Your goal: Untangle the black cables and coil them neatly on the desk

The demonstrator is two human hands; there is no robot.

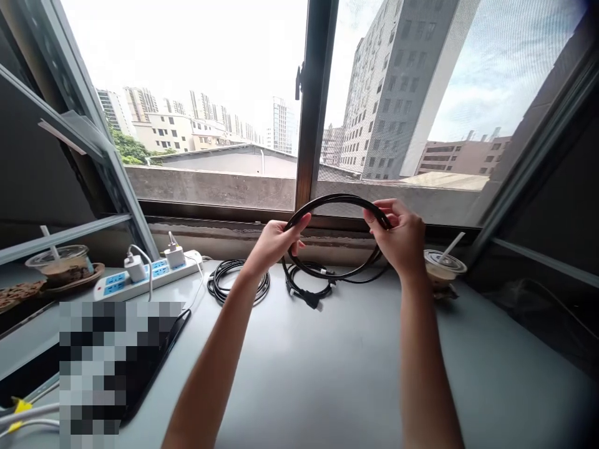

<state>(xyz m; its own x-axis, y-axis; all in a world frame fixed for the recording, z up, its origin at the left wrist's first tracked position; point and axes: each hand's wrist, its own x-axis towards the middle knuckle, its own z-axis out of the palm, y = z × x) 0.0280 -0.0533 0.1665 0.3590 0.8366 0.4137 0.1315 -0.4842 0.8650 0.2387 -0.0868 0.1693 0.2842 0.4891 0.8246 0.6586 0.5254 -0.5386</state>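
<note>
I hold a loop of thick black cable (pixel 337 201) up in front of the window, above the grey table (pixel 337 362). My left hand (pixel 274 242) pinches the loop's left side. My right hand (pixel 399 237) is closed round its right side. The cable's loose end with a black plug (pixel 311 299) lies on the table below the loop. A second coiled black cable (pixel 219 282) rests on the table just left of my left wrist.
A white and blue power strip (pixel 145 277) with two white chargers sits at the left. A plastic cup with a straw (pixel 442 265) stands beside my right wrist. Another drink cup (pixel 60 262) stands far left. A dark flat device (pixel 161 349) lies at the lower left.
</note>
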